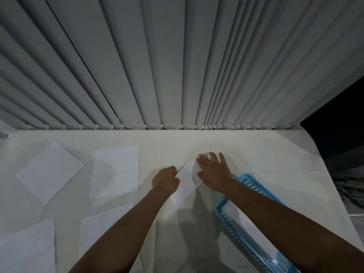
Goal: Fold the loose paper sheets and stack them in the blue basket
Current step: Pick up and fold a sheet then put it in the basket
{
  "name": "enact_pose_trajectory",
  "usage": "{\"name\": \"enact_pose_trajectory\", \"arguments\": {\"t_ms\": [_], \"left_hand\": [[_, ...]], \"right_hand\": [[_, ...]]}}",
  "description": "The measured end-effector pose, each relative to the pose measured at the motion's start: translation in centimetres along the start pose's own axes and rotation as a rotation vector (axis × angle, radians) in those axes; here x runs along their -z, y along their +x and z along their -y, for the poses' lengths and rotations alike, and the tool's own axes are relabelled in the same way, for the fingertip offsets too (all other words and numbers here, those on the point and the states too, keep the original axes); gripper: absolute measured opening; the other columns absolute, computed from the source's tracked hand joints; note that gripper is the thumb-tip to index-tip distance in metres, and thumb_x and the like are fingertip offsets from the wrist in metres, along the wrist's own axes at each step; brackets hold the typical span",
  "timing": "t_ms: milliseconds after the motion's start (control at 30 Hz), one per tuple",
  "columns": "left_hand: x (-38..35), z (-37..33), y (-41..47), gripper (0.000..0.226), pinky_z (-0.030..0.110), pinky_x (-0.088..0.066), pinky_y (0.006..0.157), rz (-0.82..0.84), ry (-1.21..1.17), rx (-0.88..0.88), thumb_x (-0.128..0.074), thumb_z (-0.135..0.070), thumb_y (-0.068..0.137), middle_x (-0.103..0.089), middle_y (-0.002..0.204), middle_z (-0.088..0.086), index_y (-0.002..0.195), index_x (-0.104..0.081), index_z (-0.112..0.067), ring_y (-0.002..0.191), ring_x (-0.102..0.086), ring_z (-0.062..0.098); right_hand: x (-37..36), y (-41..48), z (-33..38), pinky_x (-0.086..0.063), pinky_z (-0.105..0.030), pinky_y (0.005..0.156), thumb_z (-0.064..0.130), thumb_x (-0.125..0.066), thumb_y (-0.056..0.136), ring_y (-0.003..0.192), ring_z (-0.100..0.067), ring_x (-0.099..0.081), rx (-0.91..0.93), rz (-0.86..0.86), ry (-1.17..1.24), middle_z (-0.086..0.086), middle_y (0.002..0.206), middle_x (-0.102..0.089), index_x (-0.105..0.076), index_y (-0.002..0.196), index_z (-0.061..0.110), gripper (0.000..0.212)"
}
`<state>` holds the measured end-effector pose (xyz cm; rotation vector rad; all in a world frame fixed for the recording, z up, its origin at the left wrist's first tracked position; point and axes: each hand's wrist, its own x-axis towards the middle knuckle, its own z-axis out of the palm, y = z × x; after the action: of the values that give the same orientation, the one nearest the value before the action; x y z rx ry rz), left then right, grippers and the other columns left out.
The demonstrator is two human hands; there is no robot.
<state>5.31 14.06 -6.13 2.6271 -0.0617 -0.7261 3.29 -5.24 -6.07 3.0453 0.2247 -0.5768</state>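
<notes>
A white paper sheet (186, 182), partly folded, lies on the table in front of me. My left hand (166, 179) pinches its left edge with closed fingers. My right hand (213, 171) lies flat on its far right part, fingers spread, pressing it down. The blue basket (229, 219), a slotted plastic one, stands at the right under my right forearm, which hides much of it. Loose flat sheets lie to the left: one at the far left (50, 170), one in the middle (116, 170), one near left (27, 249) and one under my left forearm (102, 229).
The table (256, 154) has a pale cloth cover. Vertical grey blinds (177, 66) hang along its far edge. The table's right edge curves away beside a dark area (338, 125).
</notes>
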Motion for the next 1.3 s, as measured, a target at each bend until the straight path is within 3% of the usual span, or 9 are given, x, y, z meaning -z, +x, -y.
{"name": "enact_pose_trajectory", "arguments": {"t_ms": [167, 300, 367, 533, 667, 900, 1067, 1200, 1300], "left_hand": [[1.6, -0.1, -0.2, 0.019, 0.034, -0.049, 0.078, 0.111, -0.442, 0.125, -0.067, -0.021, 0.081, -0.065, 0.103, 0.009, 0.095, -0.062, -0.011, 0.097, -0.063, 0.028], [2.4, -0.6, -3.1, 0.010, 0.042, -0.053, 0.088, 0.189, -1.046, 0.184, -0.067, -0.010, 0.084, -0.070, 0.109, 0.016, 0.093, -0.065, -0.009, 0.094, -0.066, 0.031], [2.3, -1.1, -4.9, 0.013, 0.041, -0.054, 0.090, 0.192, -1.200, 0.163, -0.065, -0.011, 0.086, -0.073, 0.107, 0.014, 0.099, -0.068, -0.009, 0.095, -0.069, 0.029], [1.3, -3.2, -9.3, 0.013, 0.031, -0.052, 0.083, 0.173, -1.501, 0.138, -0.062, -0.019, 0.090, -0.076, 0.093, 0.001, 0.099, -0.070, -0.016, 0.085, -0.069, 0.016], [0.4, -4.9, -12.1, 0.015, 0.031, -0.053, 0.083, 0.135, -1.564, 0.116, -0.063, -0.023, 0.089, -0.076, 0.097, 0.001, 0.100, -0.071, -0.017, 0.087, -0.070, 0.015], [0.7, -6.8, -14.0, 0.024, 0.031, -0.049, 0.087, 0.118, -1.673, 0.107, -0.057, -0.028, 0.093, -0.072, 0.106, 0.005, 0.110, -0.064, -0.012, 0.097, -0.066, 0.018], [-1.0, -10.1, -15.8, 0.023, 0.031, -0.052, 0.082, 0.166, -1.698, 0.069, -0.057, -0.024, 0.093, -0.073, 0.104, 0.007, 0.110, -0.065, -0.010, 0.090, -0.068, 0.018], [-2.8, -12.6, -17.2, 0.030, 0.032, -0.052, 0.075, 0.142, -1.661, 0.072, -0.056, -0.020, 0.094, -0.070, 0.103, 0.014, 0.115, -0.063, 0.000, 0.083, -0.066, 0.023], [-3.5, -13.3, -17.7, 0.032, 0.033, -0.049, 0.090, 0.127, -1.650, 0.089, -0.058, -0.021, 0.093, -0.068, 0.112, 0.013, 0.120, -0.061, -0.002, 0.099, -0.064, 0.025]], "right_hand": [[1.6, -2.5, 0.9, -0.025, -0.040, 0.111, 0.037, -0.038, 0.097, 0.135, -0.025, -0.033, -0.082, -0.149, 0.258, 0.002, 0.150, -0.040, -0.043, 0.141, 0.022, 0.047], [3.2, -7.4, 3.6, -0.044, -0.032, 0.073, 0.031, -0.048, 0.094, 0.087, -0.019, -0.060, -0.184, -0.294, 0.661, -0.001, 0.092, -0.067, -0.067, 0.092, 0.017, 0.024], [3.6, -9.9, 5.0, -0.042, -0.032, 0.063, 0.041, -0.049, 0.093, 0.068, -0.017, -0.058, -0.274, -0.266, 0.816, 0.001, 0.069, -0.062, -0.062, 0.071, 0.015, 0.037], [4.4, -13.7, 7.6, -0.049, -0.027, 0.064, 0.055, -0.052, 0.089, 0.068, -0.014, -0.063, -0.567, -0.061, 1.409, 0.002, 0.076, -0.072, -0.072, 0.078, 0.017, 0.044], [5.1, -15.2, 8.1, -0.052, -0.026, 0.069, 0.035, -0.059, 0.092, 0.081, -0.017, -0.065, -0.600, -0.103, 1.806, -0.006, 0.095, -0.072, -0.067, 0.092, 0.012, 0.024], [4.9, -18.7, 5.2, -0.044, -0.024, 0.058, 0.025, -0.062, 0.090, 0.057, -0.012, -0.054, -0.547, -0.227, 1.730, -0.004, 0.069, -0.066, -0.059, 0.073, 0.012, 0.021], [3.8, -20.9, 3.5, -0.050, -0.027, 0.068, 0.035, -0.070, 0.084, 0.078, -0.015, -0.065, -0.524, -0.173, 2.078, -0.002, 0.088, -0.074, -0.070, 0.096, 0.015, 0.024], [3.3, -22.1, 2.6, -0.049, -0.023, 0.060, 0.021, -0.072, 0.082, 0.063, -0.011, -0.060, -0.461, -0.206, 2.154, -0.009, 0.083, -0.071, -0.073, 0.098, 0.005, 0.023], [2.8, -23.2, 1.1, -0.049, -0.022, 0.058, 0.014, -0.071, 0.083, 0.058, -0.012, -0.059, -0.545, -0.276, 2.144, -0.010, 0.077, -0.073, -0.071, 0.093, 0.003, 0.015]]}}
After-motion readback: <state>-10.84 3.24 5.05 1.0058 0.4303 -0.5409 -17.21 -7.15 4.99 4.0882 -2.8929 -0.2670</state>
